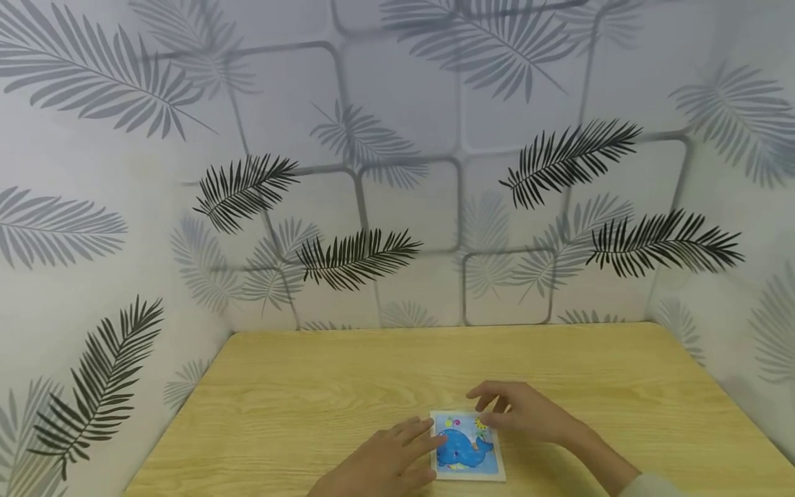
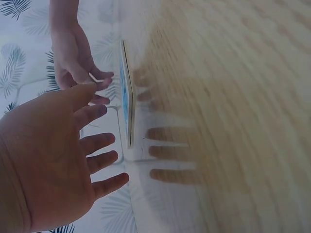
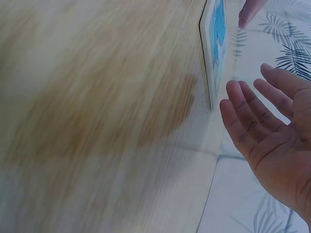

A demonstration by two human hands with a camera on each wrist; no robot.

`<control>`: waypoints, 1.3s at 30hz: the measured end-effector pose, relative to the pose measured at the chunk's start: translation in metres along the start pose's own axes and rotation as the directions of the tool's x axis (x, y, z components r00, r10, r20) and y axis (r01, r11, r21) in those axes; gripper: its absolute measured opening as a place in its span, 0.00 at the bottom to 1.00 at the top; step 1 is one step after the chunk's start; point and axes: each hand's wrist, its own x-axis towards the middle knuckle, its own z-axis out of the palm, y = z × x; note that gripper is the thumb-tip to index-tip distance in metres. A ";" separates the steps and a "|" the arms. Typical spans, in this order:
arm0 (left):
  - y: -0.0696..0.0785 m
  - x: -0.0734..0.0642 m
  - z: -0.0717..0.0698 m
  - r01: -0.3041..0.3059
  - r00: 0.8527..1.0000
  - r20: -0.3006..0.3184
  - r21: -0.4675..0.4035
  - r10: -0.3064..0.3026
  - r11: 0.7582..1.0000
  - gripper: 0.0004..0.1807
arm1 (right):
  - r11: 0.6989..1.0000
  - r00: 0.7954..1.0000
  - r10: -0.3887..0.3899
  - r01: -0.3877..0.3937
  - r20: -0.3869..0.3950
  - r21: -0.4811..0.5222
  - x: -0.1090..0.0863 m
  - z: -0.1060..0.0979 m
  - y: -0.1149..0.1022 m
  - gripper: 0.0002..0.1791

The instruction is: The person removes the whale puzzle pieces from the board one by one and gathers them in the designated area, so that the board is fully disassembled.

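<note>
In the head view, a square picture board (image 1: 466,452) with a blue whale on a light-blue ground and a white border lies flat on the wood-grain worktop (image 1: 298,393), near the bottom of the view and between the two hands. The left hand (image 1: 381,459) reaches in from the left, its fingers spread and largely straight, with tips over the board's left edge. The right hand (image 1: 528,412) is at the board's upper right corner, fingers loosely bent and apart, pinching nothing; a pale sleeve (image 1: 649,485) shows at its forearm. Behind the worktop stands a wall (image 1: 410,200) patterned with grey and black fronds and rounded outlines. In the left wrist view, the board is seen almost edge-on as a thin slab; the left hand's fingers are spread above the worktop, with dark reflections opposite them, and the right hand is farther off. In the right wrist view, the right hand's fingers are relaxed and clear of the board's edge, while part of the left hand shows at the top.
</note>
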 end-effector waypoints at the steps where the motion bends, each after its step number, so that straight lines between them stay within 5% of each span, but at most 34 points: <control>1: 0.001 0.001 0.001 0.010 1.000 0.003 0.000 -0.010 1.000 0.32 | 1.000 1.000 -0.003 0.003 0.007 0.005 0.004 0.003 -0.001 0.21; 6: 0.001 0.002 0.005 0.016 1.000 0.003 0.005 -0.016 1.000 0.32 | 1.000 0.999 -0.017 0.016 0.043 0.021 0.022 0.017 -0.005 0.19; 10: 0.001 0.003 0.011 -0.062 0.998 0.018 0.088 0.060 0.994 0.32 | 1.000 0.996 0.012 -0.015 0.093 0.026 0.031 0.025 -0.004 0.18; 17: 0.004 0.001 0.011 -0.062 0.997 0.055 0.103 0.057 0.993 0.32 | 0.996 0.987 0.047 -0.035 0.151 -0.086 0.041 0.029 -0.001 0.15; 24: 0.003 0.002 0.006 -0.201 0.978 0.113 0.295 0.174 0.934 0.31 | 0.983 0.976 0.019 0.022 0.219 -0.183 0.054 0.028 -0.005 0.16; 31: 0.004 0.001 0.007 -0.022 0.997 0.071 0.075 0.017 0.997 0.32 | 0.975 0.972 -0.007 0.058 0.233 -0.216 0.059 0.028 0.001 0.16; 39: 0.006 0.001 0.002 -0.019 0.998 0.065 0.107 0.012 0.994 0.34 | 0.978 0.980 0.006 0.036 0.201 -0.207 0.058 0.029 0.006 0.13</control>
